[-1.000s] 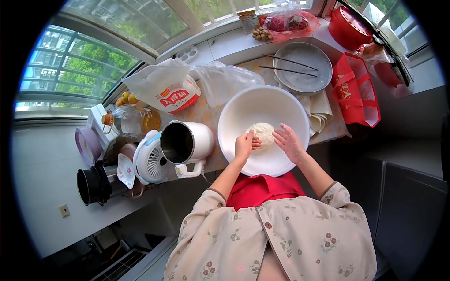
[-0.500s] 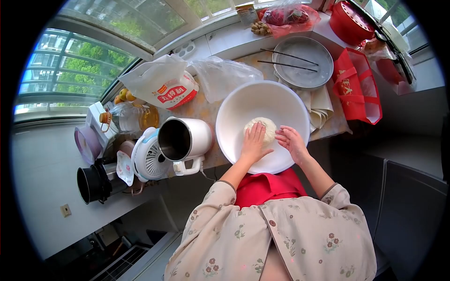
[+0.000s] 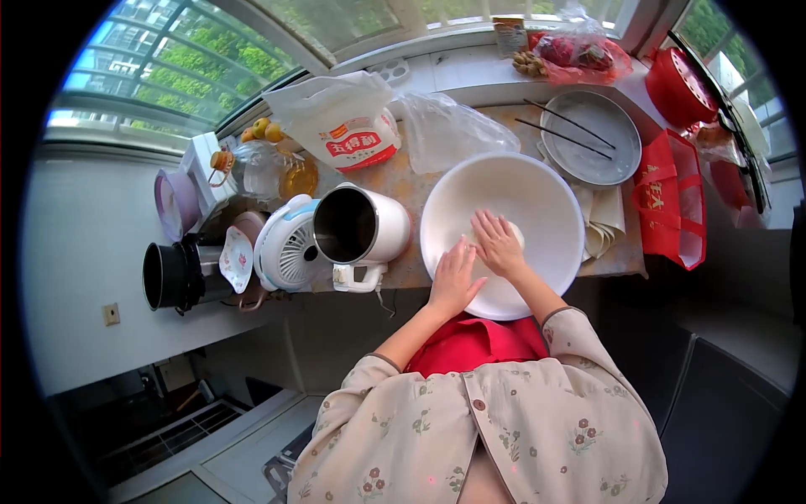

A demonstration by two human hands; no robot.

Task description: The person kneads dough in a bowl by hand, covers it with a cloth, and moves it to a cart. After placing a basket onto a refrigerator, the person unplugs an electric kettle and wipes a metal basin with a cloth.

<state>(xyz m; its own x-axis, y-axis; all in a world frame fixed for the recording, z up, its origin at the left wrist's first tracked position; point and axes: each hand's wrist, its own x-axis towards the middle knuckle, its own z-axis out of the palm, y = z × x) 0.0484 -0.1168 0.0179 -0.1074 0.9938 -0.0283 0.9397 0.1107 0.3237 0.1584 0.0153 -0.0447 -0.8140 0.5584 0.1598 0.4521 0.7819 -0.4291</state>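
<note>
The right hand [image 3: 499, 247] lay palm down over a pale ball of dough [image 3: 515, 236] in the white bowl [image 3: 548, 206], its fingers stretched out nearly straight, pointing to the far left, with only narrow gaps between them. It pressed or rested on the dough without gripping it, and hid most of it; an edge showed to the right of the hand. The left hand [image 3: 454, 283] was just to the near left, over the bowl's near-left side, its fingers extended and the thumb spread toward the right. Its fingertips ended close by the right hand's fingers; whether they touched the dough could not be told. Left of the bowl stood a white jug [image 3: 389, 225]. On the far right, two dark chopsticks [image 3: 561, 137] lay across a round metal pan [image 3: 588, 170], above a folded cloth [image 3: 606, 220].
</note>
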